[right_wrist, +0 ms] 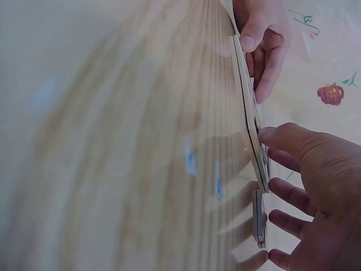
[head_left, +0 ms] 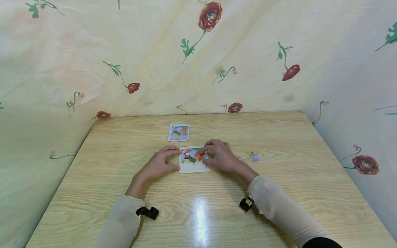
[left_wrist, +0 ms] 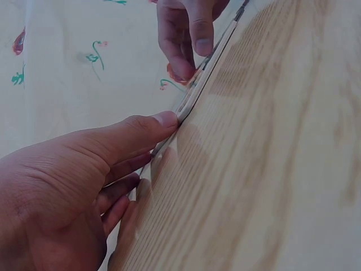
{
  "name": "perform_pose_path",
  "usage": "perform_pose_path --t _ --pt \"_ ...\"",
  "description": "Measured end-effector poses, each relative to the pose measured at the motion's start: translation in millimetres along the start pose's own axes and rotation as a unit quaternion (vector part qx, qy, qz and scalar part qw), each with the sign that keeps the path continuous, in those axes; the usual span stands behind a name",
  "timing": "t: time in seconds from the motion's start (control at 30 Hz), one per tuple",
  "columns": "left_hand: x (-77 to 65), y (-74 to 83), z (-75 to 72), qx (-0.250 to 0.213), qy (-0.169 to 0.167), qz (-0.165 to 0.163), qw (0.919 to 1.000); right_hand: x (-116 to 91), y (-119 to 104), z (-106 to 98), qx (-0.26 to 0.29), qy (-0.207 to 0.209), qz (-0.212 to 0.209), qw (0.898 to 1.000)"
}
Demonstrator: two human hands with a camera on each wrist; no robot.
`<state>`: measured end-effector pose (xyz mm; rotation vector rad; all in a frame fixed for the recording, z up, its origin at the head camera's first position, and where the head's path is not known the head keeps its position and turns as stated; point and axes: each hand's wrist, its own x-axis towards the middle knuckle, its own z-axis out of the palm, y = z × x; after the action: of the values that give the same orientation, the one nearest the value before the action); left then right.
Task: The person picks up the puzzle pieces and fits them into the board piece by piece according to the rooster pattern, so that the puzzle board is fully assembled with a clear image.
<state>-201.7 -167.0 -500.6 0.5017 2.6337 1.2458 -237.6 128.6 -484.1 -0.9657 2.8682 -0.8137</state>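
Note:
A jigsaw puzzle board (head_left: 193,168) with a white border and a colourful rooster picture lies on the wooden table. My left hand (head_left: 159,162) holds it by its left side, thumb at the near corner and index finger at the far corner. The left wrist view shows that thumb (left_wrist: 163,119) right at the board's edge. Over the board's right part, my right hand (head_left: 219,156) touches the rooster's tail pieces with thumb and fingertips slightly apart. In the right wrist view its other fingers (right_wrist: 290,223) spread beside the board. The hand covers the board's right edge.
Beyond the board lies a square card (head_left: 179,132) with a paler rooster picture. To the right of my right hand are loose puzzle pieces (head_left: 255,157), one partly hidden by the wrist. A flowered cloth (head_left: 161,69) hangs behind the table (head_left: 124,134).

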Motion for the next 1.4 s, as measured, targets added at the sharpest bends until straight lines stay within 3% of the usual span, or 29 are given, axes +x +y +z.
perform_pose_path --t 0.9,1.4 --pt "0.9 -0.3 -0.8 0.001 0.000 0.002 1.0000 3.5 -0.3 -3.4 0.008 0.003 -0.015 1.000" --pt "-1.1 1.0 -1.4 0.007 0.001 0.006 1.0000 6.6 -0.6 4.7 0.009 0.007 -0.015 1.000"
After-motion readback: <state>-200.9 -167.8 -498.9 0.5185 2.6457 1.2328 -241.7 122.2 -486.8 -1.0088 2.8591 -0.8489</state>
